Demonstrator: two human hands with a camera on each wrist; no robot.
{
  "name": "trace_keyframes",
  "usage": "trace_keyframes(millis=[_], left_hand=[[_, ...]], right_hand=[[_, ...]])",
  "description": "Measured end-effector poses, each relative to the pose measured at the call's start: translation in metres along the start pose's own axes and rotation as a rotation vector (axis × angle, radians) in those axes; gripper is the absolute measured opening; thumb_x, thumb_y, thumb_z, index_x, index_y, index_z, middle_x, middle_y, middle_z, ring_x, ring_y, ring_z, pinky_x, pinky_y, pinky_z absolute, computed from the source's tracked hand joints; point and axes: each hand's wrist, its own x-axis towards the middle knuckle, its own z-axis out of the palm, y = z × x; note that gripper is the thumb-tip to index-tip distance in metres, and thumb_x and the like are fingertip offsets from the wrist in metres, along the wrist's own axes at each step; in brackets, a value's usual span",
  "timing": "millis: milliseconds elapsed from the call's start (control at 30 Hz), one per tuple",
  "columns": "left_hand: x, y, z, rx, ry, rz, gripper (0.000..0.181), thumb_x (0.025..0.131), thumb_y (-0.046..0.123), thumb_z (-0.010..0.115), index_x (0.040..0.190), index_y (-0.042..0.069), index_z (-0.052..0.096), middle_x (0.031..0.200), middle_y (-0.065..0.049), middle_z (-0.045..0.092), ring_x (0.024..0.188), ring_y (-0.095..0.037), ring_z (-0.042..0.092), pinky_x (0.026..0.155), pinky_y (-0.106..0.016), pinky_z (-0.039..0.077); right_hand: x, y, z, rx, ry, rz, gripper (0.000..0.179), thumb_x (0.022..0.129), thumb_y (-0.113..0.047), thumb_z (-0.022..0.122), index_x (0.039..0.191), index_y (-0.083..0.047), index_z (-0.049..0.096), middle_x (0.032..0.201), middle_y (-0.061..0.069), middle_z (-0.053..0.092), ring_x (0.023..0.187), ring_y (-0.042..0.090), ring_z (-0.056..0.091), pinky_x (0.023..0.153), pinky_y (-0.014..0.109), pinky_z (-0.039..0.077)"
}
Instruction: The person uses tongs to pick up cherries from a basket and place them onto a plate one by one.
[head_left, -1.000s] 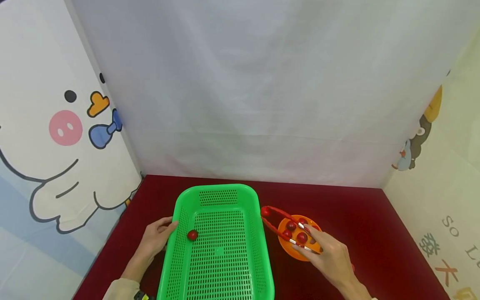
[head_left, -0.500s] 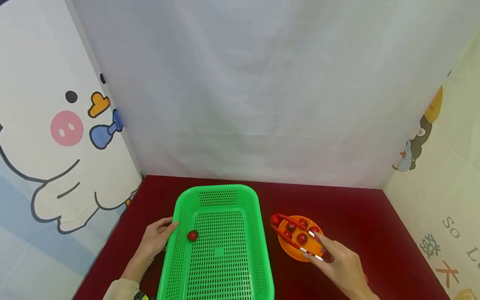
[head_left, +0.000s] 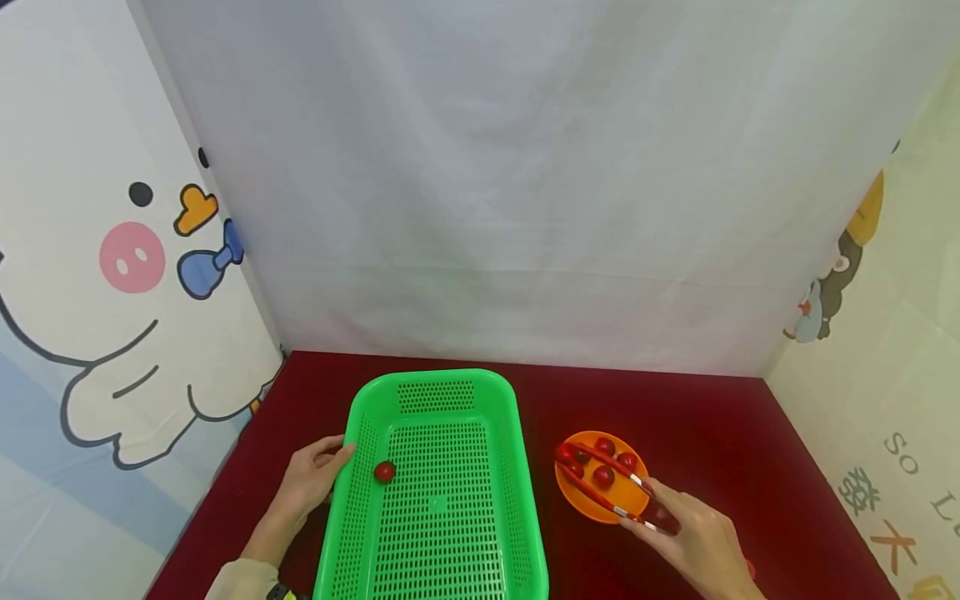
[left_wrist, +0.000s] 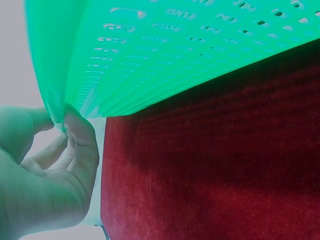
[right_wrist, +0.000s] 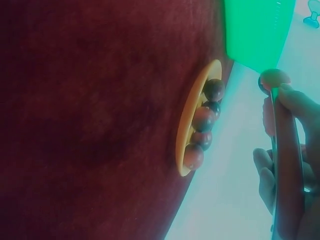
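In the head view my right hand (head_left: 703, 540) grips red tongs (head_left: 596, 498) with pale bands. Their tips pinch a small round red fruit (head_left: 565, 452), which overlaps the left edge of an orange plate (head_left: 627, 495). Several similar fruits (head_left: 603, 477) lie on that plate. From the right wrist, the pinched fruit (right_wrist: 274, 80) appears raised above the level of the plate (right_wrist: 186, 117). At the left, my left hand (head_left: 318, 472) pinches the rim of a green perforated basket (head_left: 534, 525) between thumb and fingers. One red fruit (head_left: 385, 472) rests inside it, near the left wall.
A dark red cloth (head_left: 697, 442) covers the table under the basket and the plate. Behind it hangs a pale curtain (head_left: 487, 208). Printed cloths with cartoon figures (head_left: 135, 333) close off both sides.
My right hand has moved right and toward me, carrying the pinched fruit in the tongs from beside the basket's right rim to the plate's left edge. The left hand stays in place.
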Motion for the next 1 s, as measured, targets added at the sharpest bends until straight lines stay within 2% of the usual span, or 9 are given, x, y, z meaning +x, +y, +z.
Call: trace_keyframes(millis=[200, 400, 533, 767, 1000], left_hand=[[0.000, 0.001, -0.001, 0.015, -0.006, 0.003, 0.057, 0.107, 0.030, 0.060, 0.149, -0.006, 0.046, 0.110, -0.021, 0.072, 0.074, -0.023, 0.071, 0.064, -0.037, 0.060], [0.002, -0.001, -0.001, 0.014, -0.015, 0.005, 0.058, 0.107, 0.030, 0.060, 0.150, -0.007, 0.045, 0.110, -0.021, 0.072, 0.074, -0.023, 0.072, 0.063, -0.037, 0.060], [0.002, 0.000, -0.001, 0.018, -0.010, 0.003, 0.058, 0.107, 0.030, 0.060, 0.150, -0.007, 0.045, 0.111, -0.021, 0.071, 0.074, -0.022, 0.071, 0.063, -0.037, 0.060], [0.001, -0.002, -0.001, 0.022, -0.008, 0.006, 0.058, 0.107, 0.031, 0.059, 0.150, -0.006, 0.045, 0.112, -0.022, 0.071, 0.075, -0.022, 0.072, 0.064, -0.037, 0.060], [0.001, -0.001, 0.000, 0.032, -0.009, 0.017, 0.058, 0.107, 0.030, 0.059, 0.149, -0.007, 0.045, 0.112, -0.022, 0.071, 0.074, -0.023, 0.071, 0.063, -0.037, 0.060]], right_hand=[[-0.004, 0.001, -0.005, -0.023, -0.074, 0.076, 0.058, 0.063, -0.033, 0.100, 0.111, -0.007, 0.079, 0.069, -0.013, 0.063, 0.061, -0.002, 0.049, 0.055, 0.019, 0.051], [-0.008, 0.006, -0.008, -0.035, -0.142, 0.130, 0.056, 0.066, -0.038, 0.098, 0.110, -0.008, 0.080, 0.066, -0.019, 0.053, 0.060, -0.001, 0.043, 0.053, 0.019, 0.045], [-0.009, 0.007, -0.012, -0.033, -0.228, 0.187, 0.056, 0.071, -0.044, 0.094, 0.112, -0.009, 0.079, 0.064, -0.018, 0.047, 0.060, 0.000, 0.041, 0.053, 0.020, 0.041], [-0.006, 0.010, -0.016, -0.063, -0.421, 0.319, 0.068, 0.076, -0.055, 0.087, 0.121, -0.005, 0.076, 0.068, -0.012, 0.057, 0.062, 0.007, 0.047, 0.057, 0.023, 0.045], [-0.006, 0.013, -0.018, -0.066, -0.461, 0.327, 0.070, 0.076, -0.057, 0.086, 0.122, -0.006, 0.075, 0.072, -0.011, 0.062, 0.061, 0.007, 0.048, 0.057, 0.024, 0.047]])
